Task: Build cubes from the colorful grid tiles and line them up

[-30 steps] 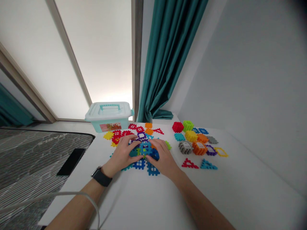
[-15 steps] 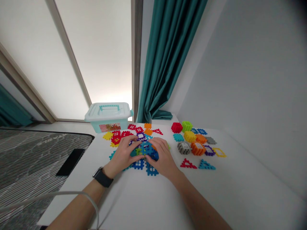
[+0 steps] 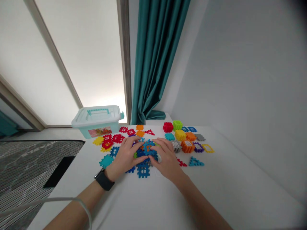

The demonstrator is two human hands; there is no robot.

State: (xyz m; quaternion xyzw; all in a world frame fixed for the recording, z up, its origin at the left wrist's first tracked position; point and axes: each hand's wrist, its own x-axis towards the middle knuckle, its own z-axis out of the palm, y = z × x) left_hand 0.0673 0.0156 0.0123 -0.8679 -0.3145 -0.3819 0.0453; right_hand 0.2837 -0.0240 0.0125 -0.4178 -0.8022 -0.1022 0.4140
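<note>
My right hand [image 3: 166, 159] grips a blue interlocking plastic tile [image 3: 149, 146] between thumb and fingers, tilted above the pile. My left hand [image 3: 127, 155], wearing a dark watch, is closed at the other side, its thumb and fingertips against the blue pieces. Exactly which piece each fingertip touches is partly hidden. Below the hands lies another blue window tile [image 3: 143, 171]. A turquoise tile [image 3: 106, 161] rests by my left wrist. Red window tiles [image 3: 107, 144] lie beyond my left hand, and a red triangle tile [image 3: 181, 163] is beside my right hand.
A lidded turquoise box [image 3: 98, 123] stands at the table's back left. Sorted stacks, among them orange [image 3: 187, 147], yellow [image 3: 180, 135] and red [image 3: 168, 127], are on the right with a blue triangle [image 3: 196, 161]. A white cable [image 3: 79, 201] crosses near my left forearm.
The view has swung to the right, so the table things appear farther left. Relative to the table, both hands have moved right, and the blue tile between them is now tilted more upright.
</note>
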